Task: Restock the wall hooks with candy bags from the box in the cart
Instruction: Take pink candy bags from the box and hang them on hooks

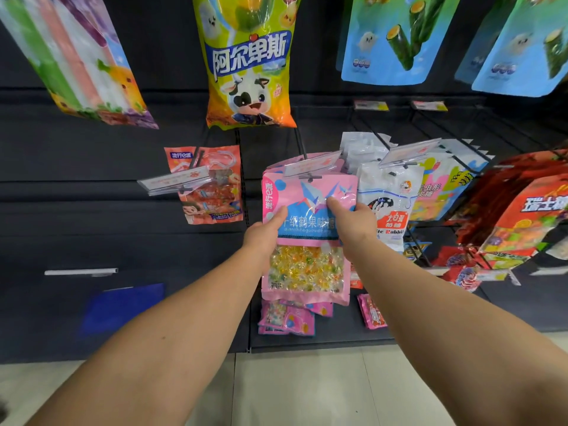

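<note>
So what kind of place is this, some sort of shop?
Most likely a shop's candy aisle. Sealed candy bags like the pink one in both hands hang from hooks on a dark wall panel, clear price-tag holders sit at the hook ends, and yellow labels run along the rail.

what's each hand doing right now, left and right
Left hand: holds the left edge of the pink candy bag, thumb on its front.
Right hand: holds the same bag's right edge, thumb pressed on the front.
</note>
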Action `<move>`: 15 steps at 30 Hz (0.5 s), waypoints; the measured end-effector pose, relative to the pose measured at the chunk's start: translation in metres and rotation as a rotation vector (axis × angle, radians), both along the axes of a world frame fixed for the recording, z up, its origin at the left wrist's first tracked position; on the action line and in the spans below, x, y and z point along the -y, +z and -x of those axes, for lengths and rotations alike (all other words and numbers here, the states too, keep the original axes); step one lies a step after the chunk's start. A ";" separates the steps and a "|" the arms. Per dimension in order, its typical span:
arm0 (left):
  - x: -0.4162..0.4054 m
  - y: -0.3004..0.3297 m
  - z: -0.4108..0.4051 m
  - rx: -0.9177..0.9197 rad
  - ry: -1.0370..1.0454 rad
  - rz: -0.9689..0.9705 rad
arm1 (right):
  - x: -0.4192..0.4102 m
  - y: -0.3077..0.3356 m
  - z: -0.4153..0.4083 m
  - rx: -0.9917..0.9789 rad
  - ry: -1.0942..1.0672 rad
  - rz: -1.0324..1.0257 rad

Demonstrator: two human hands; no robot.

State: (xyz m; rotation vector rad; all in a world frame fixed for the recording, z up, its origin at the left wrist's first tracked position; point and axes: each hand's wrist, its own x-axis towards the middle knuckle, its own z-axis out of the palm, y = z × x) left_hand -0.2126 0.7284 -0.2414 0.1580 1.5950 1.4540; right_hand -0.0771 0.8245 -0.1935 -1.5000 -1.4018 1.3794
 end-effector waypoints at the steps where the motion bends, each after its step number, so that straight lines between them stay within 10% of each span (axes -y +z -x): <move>1: 0.000 0.000 0.000 0.005 -0.001 -0.002 | 0.000 0.001 0.000 0.000 0.003 -0.009; 10: -0.008 0.003 0.002 -0.025 0.000 0.074 | -0.005 0.002 0.007 0.018 0.007 0.000; 15: -0.001 0.018 -0.004 -0.437 -0.036 0.285 | -0.006 -0.002 0.012 0.106 -0.028 -0.024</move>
